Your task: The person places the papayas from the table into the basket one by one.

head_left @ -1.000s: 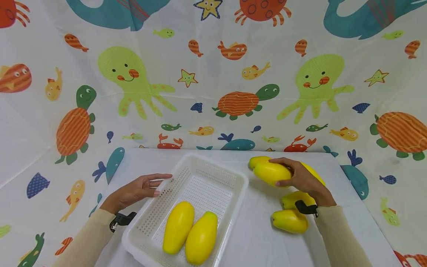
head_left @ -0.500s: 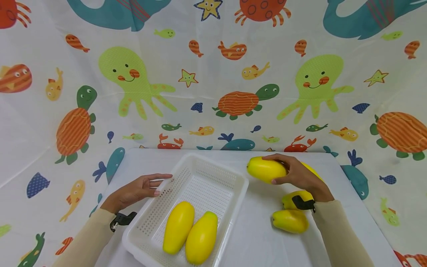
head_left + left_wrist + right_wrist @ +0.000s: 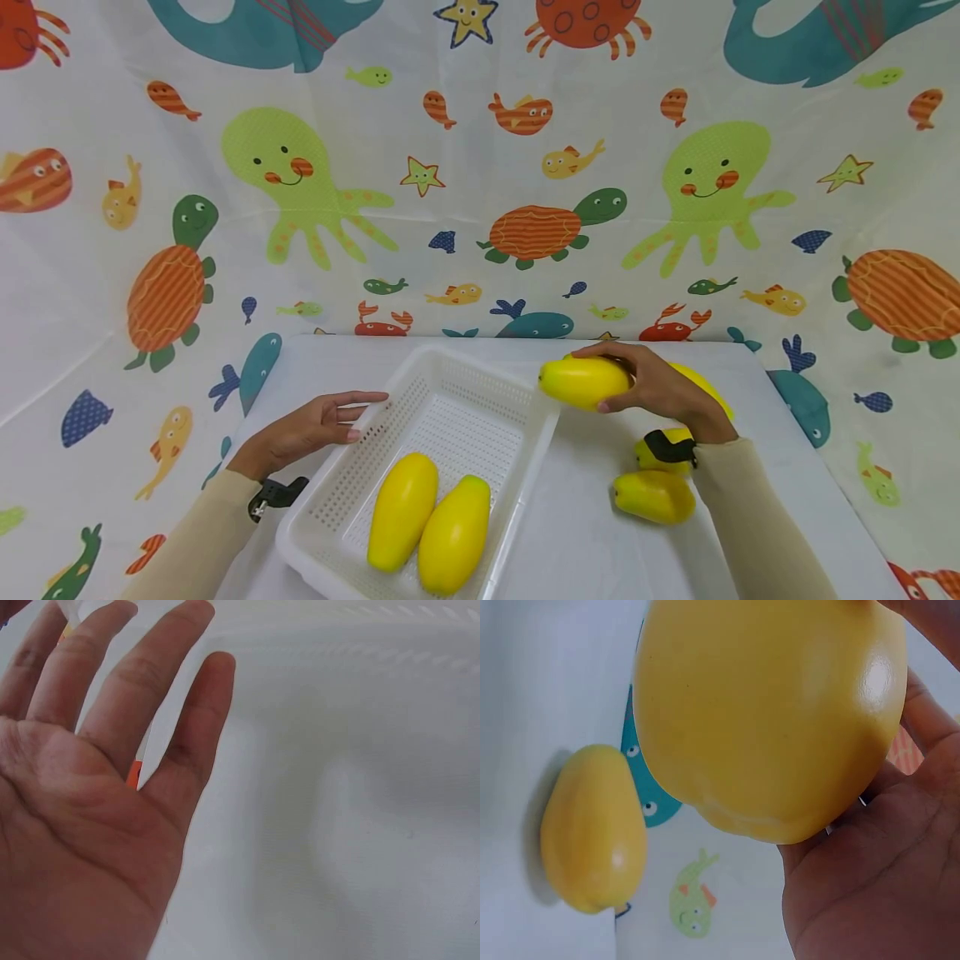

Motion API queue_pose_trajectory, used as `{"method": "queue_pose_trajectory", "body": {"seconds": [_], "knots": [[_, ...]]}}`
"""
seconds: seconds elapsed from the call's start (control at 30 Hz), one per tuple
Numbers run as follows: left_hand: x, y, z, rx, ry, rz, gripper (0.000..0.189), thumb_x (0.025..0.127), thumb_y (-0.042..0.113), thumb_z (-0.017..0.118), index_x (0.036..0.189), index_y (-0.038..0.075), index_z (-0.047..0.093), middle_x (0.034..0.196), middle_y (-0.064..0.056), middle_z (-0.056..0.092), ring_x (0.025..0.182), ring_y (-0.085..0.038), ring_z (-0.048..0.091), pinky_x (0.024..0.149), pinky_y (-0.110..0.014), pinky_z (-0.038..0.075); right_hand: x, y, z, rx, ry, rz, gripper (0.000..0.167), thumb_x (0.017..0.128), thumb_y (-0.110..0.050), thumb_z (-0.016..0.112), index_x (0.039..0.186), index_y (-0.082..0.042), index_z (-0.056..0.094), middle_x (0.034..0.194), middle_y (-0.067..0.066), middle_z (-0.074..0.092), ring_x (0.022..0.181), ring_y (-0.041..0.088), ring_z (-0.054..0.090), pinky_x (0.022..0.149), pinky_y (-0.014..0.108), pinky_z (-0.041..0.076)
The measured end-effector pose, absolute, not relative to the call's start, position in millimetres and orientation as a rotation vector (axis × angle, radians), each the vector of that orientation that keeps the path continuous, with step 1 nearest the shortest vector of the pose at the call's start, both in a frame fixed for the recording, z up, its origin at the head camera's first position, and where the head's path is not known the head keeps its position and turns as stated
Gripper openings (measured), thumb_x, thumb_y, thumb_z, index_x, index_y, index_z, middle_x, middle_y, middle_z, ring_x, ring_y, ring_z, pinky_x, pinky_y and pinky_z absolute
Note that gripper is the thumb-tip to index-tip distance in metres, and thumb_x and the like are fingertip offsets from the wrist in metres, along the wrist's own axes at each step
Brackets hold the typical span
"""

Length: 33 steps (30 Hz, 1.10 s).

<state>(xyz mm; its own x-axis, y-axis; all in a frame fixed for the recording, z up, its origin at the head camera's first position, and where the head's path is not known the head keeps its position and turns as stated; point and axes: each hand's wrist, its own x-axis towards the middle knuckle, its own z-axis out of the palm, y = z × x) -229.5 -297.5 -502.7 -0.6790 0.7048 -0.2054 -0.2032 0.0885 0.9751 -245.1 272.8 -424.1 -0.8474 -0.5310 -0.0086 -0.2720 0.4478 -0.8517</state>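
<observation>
My right hand [image 3: 656,383] grips a yellow papaya [image 3: 585,383] near the far right corner of a white perforated basket [image 3: 528,487]. In the right wrist view that papaya [image 3: 765,712] fills the upper middle, with the palm [image 3: 885,877] beside it. Two more papayas, one left [image 3: 402,512] and one right [image 3: 453,533], lie side by side in the basket's near part. At the basket's left rim, my left hand [image 3: 315,425] rests its extended fingertips and thumb. The left wrist view shows its palm [image 3: 82,817] with straight fingers.
Several papayas lie on the white-covered table [image 3: 577,533] at the right: one behind the right hand [image 3: 703,387], one under the wrist [image 3: 663,454], one nearer [image 3: 654,497]. A cloth [image 3: 465,292] printed with sea animals hangs behind the table.
My right hand has moved left with the papaya, toward the basket's far right corner. The left hand, the basket and the papayas inside have stayed in place.
</observation>
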Motion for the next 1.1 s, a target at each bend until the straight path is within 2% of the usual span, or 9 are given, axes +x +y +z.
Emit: {"method": "queue_pose_trajectory", "body": {"seconds": [0.5,0.7,0.93,1.1], "knots": [[-229.5,-297.2,-503.5,0.493,1.717,1.658,0.065,0.105,0.007,0.06,0.166,0.017,0.037,0.165,-0.014,0.05,0.133,-0.04,0.067,0.101,-0.064,0.057,-251.1,254.0,-421.2,-0.822,2.367,-1.31,0.071,0.08,-0.018,0.094,0.144,-0.028,0.064,0.148,0.0,0.061,0.125,0.032,0.057,0.106,0.041,0.052],[-229.9,-297.8,-504.5,0.48,1.729,1.65,0.065,0.105,0.008,0.061,0.165,0.019,0.039,0.164,-0.013,0.051,0.133,-0.039,0.067,0.102,-0.063,0.057,-251.5,248.4,-419.8,-0.872,2.339,-1.29,0.072,0.08,-0.015,0.093,0.144,-0.027,0.064,0.146,-0.003,0.064,0.125,0.031,0.058,0.107,0.041,0.051],[-229.8,-298.2,-504.3,0.506,1.691,1.671,0.065,0.106,0.004,0.059,0.166,0.016,0.036,0.167,-0.017,0.046,0.135,-0.04,0.065,0.103,-0.063,0.056,-252.9,240.3,-418.7,-0.892,2.31,-1.28,0.071,0.079,-0.015,0.093,0.142,-0.029,0.065,0.144,-0.004,0.064,0.124,0.032,0.058,0.107,0.047,0.048],[-229.6,-297.8,-503.9,0.498,1.705,1.66,0.065,0.106,0.005,0.058,0.166,0.017,0.037,0.167,-0.016,0.046,0.135,-0.039,0.065,0.102,-0.063,0.057,-253.2,235.9,-419.0,-0.916,2.31,-1.261,0.071,0.079,-0.016,0.094,0.143,-0.03,0.065,0.144,-0.006,0.064,0.125,0.03,0.058,0.109,0.046,0.048]]}}
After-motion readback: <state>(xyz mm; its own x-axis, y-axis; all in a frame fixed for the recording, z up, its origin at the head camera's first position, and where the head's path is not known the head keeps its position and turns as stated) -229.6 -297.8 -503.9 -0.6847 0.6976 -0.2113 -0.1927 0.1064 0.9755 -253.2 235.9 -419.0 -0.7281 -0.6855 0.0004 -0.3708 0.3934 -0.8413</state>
